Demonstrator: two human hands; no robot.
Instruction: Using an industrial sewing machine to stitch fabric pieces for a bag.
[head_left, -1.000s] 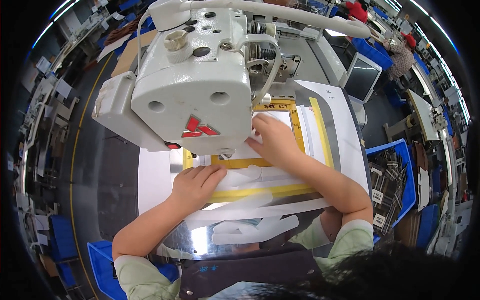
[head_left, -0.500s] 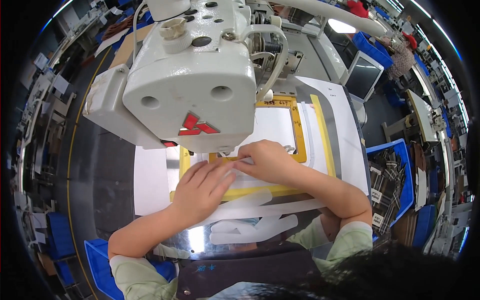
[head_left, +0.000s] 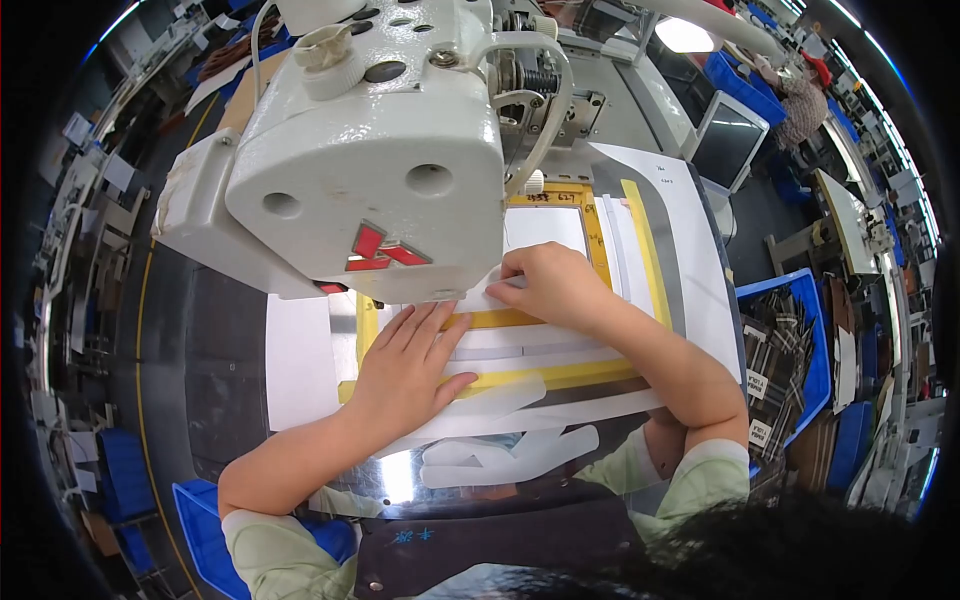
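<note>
A white industrial sewing machine head [head_left: 370, 170] stands over a yellow-edged template frame [head_left: 500, 318] with white sheet material inside it. My left hand [head_left: 408, 355] lies flat on the frame's near left part, fingers spread, with its fingertips close under the machine head. Just right of the head, my right hand [head_left: 550, 285] is closed in a pinch above the white area of the frame. Whatever its fingertips hold is too small to name. The needle area is hidden behind the machine head.
Cut strips of whitish sheet [head_left: 510, 455] lie on the shiny near table edge. A blue bin [head_left: 815, 345] with plaid fabric pieces stands at the right, and another blue bin [head_left: 200, 530] at the lower left. A screen [head_left: 730, 135] and a person [head_left: 803, 108] are at far right.
My hands have moved apart. The right one went up and to the right, still pinched; the left one flattened out with its fingers spreading on the frame. The view shifted slightly.
</note>
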